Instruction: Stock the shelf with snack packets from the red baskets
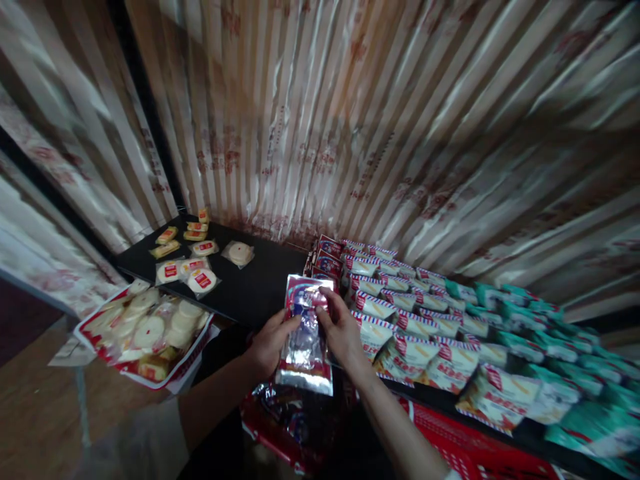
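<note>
A shiny, dark red and silver foil snack packet (305,340) is held upright between my two hands above a basket. My left hand (270,340) grips its left edge, thumb laid across the front. On the upper right side, my right hand (340,327) has its fingers closed over the packet's edge. Below the packet, a red basket (270,437) holds more dark, glossy packets (285,413). Just beyond my hands, several similar dark red packets (329,257) stand in a row on the black shelf (250,287).
To the left, a red and white basket (173,380) holds round, pale wrapped cakes (150,331). More wrapped cakes (203,280) lie on the shelf's left end. Rows of white packets (410,353) and green packets (540,347) fill its right. A red crate (450,440) sits below. Curtain-like sheeting (310,133) hangs behind.
</note>
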Tool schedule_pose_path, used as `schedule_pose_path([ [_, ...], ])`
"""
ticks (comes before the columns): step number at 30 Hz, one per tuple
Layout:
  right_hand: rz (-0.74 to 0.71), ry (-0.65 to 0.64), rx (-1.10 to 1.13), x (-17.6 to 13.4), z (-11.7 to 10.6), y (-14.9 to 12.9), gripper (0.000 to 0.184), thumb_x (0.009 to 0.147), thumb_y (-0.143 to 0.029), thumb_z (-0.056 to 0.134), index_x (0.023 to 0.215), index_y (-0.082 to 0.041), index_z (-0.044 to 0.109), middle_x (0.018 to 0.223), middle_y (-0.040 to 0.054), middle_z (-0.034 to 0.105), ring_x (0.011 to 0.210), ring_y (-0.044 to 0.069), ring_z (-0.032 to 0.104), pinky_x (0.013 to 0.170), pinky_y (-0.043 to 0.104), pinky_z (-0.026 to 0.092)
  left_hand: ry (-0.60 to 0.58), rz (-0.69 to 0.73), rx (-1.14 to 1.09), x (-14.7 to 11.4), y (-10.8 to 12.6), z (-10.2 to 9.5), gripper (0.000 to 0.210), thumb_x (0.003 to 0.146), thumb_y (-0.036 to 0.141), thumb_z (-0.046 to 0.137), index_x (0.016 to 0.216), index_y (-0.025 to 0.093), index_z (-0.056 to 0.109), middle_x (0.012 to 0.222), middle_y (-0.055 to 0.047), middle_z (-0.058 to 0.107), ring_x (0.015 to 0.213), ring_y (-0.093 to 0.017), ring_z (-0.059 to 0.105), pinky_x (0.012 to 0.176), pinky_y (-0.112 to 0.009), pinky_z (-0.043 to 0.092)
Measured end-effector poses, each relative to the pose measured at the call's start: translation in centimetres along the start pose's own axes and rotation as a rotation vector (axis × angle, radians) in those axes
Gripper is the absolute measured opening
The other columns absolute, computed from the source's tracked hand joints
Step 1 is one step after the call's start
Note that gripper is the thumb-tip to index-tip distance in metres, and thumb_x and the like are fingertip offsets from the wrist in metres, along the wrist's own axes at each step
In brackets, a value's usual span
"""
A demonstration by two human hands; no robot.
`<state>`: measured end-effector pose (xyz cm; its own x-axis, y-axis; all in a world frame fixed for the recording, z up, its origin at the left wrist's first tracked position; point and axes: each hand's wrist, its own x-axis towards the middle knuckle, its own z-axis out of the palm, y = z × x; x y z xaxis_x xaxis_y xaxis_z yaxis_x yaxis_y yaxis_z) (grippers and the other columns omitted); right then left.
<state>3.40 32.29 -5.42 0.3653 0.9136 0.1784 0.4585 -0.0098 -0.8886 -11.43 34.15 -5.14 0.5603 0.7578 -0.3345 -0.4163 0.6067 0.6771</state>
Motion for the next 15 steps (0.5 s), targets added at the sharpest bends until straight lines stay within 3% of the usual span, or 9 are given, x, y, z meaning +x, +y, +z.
schedule_pose_path([
  [3, 0.025, 0.110, -0.080, 4.4, -1.2, 1.0, 0.038, 0.081, -0.031, 0.045, 0.115, -0.017, 0.056, 0.113, 0.0073, 0.063, 0.102, 0.020, 0.058, 0.093, 0.037, 0.043, -0.013, 0.106, 0.058, 2.9, 0.1, 1.8, 0.041, 0.068, 0.019, 0.067, 0.106, 0.015, 0.055, 0.093, -0.007, 0.066, 0.082, -0.020, 0.063, 0.078, -0.031, 0.048],
  [5, 0.027, 0.166, -0.220, 7.3, -1.9, 1.3, 0.038, 0.081, -0.026, 0.042, 0.114, -0.014, 0.056, 0.113, 0.0095, 0.062, 0.103, 0.019, 0.057, 0.094, 0.034, 0.041, 0.050, 0.148, 0.170, 5.0, 0.0, 2.8, 0.044, 0.069, 0.010, 0.061, 0.112, 0.016, 0.052, 0.096, -0.007, 0.066, 0.084, -0.019, 0.062, 0.078, -0.029, 0.047],
  [10, 0.115, 0.065, -0.571, 12.5, -2.2, 1.3, 0.037, 0.085, -0.023, 0.036, 0.113, -0.015, 0.058, 0.107, 0.0102, 0.063, 0.099, 0.020, 0.058, 0.090, 0.031, 0.041, 0.221, 0.290, 0.587, 10.2, 0.5, 4.4, 0.054, 0.067, -0.001, 0.056, 0.117, 0.017, 0.052, 0.104, -0.006, 0.065, 0.096, -0.019, 0.059, 0.089, -0.027, 0.042],
  [12, 0.156, 0.078, -0.617, 13.6, -1.4, 1.6, 0.038, 0.084, -0.025, 0.040, 0.117, -0.013, 0.056, 0.112, 0.0144, 0.060, 0.108, 0.025, 0.053, 0.094, 0.036, 0.037, 0.237, 0.318, 0.697, 12.1, 0.8, 4.7, 0.056, 0.065, -0.002, 0.057, 0.117, 0.019, 0.053, 0.104, -0.006, 0.066, 0.099, -0.020, 0.058, 0.092, -0.027, 0.039],
  [15, 0.210, 0.059, -0.686, 14.5, 0.1, 2.6, 0.046, 0.083, -0.032, 0.044, 0.123, -0.010, 0.051, 0.125, 0.0200, 0.050, 0.127, 0.033, 0.033, 0.102, 0.046, 0.025, 0.245, 0.320, 0.796, 14.5, 1.0, 5.0, 0.055, 0.065, 0.002, 0.060, 0.117, 0.019, 0.054, 0.103, -0.008, 0.066, 0.100, -0.023, 0.058, 0.091, -0.029, 0.039],
])
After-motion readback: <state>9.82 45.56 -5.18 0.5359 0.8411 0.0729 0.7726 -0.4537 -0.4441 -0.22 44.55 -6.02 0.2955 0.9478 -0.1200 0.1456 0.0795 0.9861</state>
